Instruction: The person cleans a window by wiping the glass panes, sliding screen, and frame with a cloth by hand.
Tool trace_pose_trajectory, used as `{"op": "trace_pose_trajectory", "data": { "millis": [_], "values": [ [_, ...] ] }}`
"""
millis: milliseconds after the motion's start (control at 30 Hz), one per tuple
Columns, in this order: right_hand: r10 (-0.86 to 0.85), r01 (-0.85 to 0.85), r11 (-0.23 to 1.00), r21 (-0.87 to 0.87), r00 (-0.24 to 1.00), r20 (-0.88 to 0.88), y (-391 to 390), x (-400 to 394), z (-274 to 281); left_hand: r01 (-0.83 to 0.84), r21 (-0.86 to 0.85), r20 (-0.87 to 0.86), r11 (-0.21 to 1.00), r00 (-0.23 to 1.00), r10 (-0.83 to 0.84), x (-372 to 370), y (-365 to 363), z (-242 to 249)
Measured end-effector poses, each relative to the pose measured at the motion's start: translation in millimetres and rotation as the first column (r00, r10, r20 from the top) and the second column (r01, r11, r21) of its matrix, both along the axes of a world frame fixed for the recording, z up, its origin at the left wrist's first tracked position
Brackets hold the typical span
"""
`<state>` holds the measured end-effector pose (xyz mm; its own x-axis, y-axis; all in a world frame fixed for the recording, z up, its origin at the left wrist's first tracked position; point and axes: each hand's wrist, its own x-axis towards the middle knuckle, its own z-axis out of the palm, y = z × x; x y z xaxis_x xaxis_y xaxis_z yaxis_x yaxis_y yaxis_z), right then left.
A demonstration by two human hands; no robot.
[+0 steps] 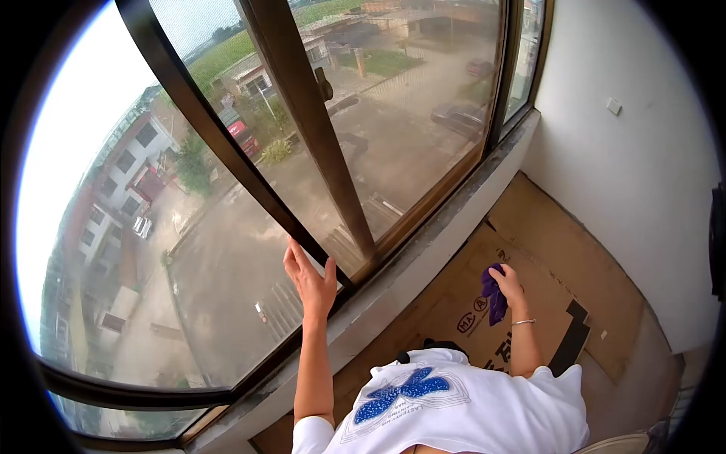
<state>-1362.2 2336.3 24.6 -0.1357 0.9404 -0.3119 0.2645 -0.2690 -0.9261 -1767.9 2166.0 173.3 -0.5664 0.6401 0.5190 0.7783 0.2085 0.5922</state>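
Observation:
My left hand (310, 281) is raised against the brown window frame (249, 175), fingers stretched out, with the fingertips right at the upright bar. Glass panes lie on both sides of that bar. Down to the right, my right hand (510, 284) has its fingers closed round a crumpled purple cloth (494, 296), which hangs below the fist. A thin bracelet circles the right wrist. Part of the cloth is hidden by the fingers.
A narrow sill (423, 261) runs under the window. Flattened cardboard (469, 265) with printed marks covers the floor. The white wall (628, 166) at right carries a switch (614, 106). A dark latch (324, 84) sits on the inner sash bar. Outside are a yard and buildings.

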Motion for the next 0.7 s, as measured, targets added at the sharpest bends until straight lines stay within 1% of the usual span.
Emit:
{"op": "trace_pose_trajectory", "data": {
  "millis": [33,100,133,167,233,267,300,400,467,500,567,600,633,667,700],
  "values": [
    [-0.019,0.019,1.000,-0.004,1.000,-0.006,0,6,0,0.019,-0.004,-0.006,1.000,1.000,-0.019,4,12,1],
    [-0.032,0.032,0.999,0.032,0.999,0.018,-1,18,10,0.153,0.080,0.100,0.985,0.982,-0.161,8,37,-3],
    [-0.051,0.051,0.999,0.008,0.998,-0.023,-1,22,16,0.170,0.093,0.123,0.981,0.976,-0.181,13,50,-5],
    [-0.043,0.044,0.999,0.008,0.999,-0.026,1,25,15,0.182,0.083,0.045,0.980,0.982,-0.186,16,61,-6],
    [-0.088,0.089,0.993,0.074,0.996,-0.011,-1,39,9,0.209,0.097,0.082,0.973,0.973,-0.217,27,81,-1],
    [-0.125,0.125,0.990,0.065,0.992,-0.004,0,44,3,0.225,0.104,0.080,0.969,0.969,-0.233,28,90,-6],
    [-0.119,0.120,0.991,0.066,0.993,-0.005,0,46,2,0.242,0.114,0.078,0.963,0.965,-0.252,31,100,-8],
    [-0.092,0.094,0.994,0.052,0.995,-0.026,3,52,-1,0.207,0.132,0.038,0.970,0.976,-0.213,38,113,-10],
    [-0.015,0.008,0.994,0.111,0.998,0.062,10,47,-7,0.179,0.134,0.004,0.975,0.983,-0.182,34,108,-14],
    [0.019,-0.025,0.993,0.114,0.998,0.059,9,33,10,0.200,0.125,0.063,0.972,0.976,-0.209,34,100,-11],
    [0.201,-0.203,0.973,0.106,0.979,0.033,3,-7,57,0.217,0.096,-0.032,0.971,0.976,-0.215,42,78,-7],
    [0.288,-0.281,0.955,0.092,0.955,-0.073,-1,-30,78,0.278,0.085,0.033,0.957,0.959,-0.282,44,68,-15],
    [0.409,-0.403,0.912,0.070,0.908,-0.091,0,-52,85,0.416,0.045,0.156,0.908,0.895,-0.417,49,55,-18],
    [0.507,-0.510,0.859,0.047,0.835,-0.214,-8,-78,104,0.559,-0.016,0.314,0.829,0.790,-0.527,56,38,-13],
    [0.605,-0.615,0.785,0.078,0.734,-0.309,-14,-101,118,0.643,-0.057,0.291,0.764,0.742,-0.604,62,26,-24]
  ]
}}
